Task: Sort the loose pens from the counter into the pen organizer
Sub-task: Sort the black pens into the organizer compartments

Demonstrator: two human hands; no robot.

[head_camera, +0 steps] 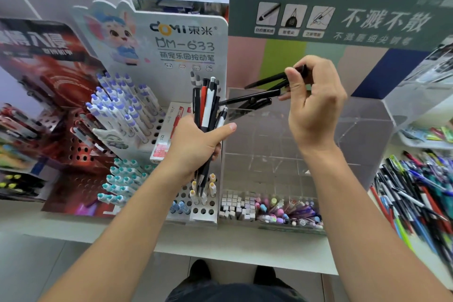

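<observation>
While the left hand (196, 147) is gripping an upright bundle of pens (207, 115) at mid-barrel, the right hand (313, 103) is pinching about 3 black pens (262, 87) by their rear ends above the clear acrylic organizer (306, 144). More loose pens (416, 193) are lying on the worktop (245, 247) at right. Judgement: pens are light, rigid, smooth-barrelled; end-pinched ones are fanning and risk slipping.
</observation>
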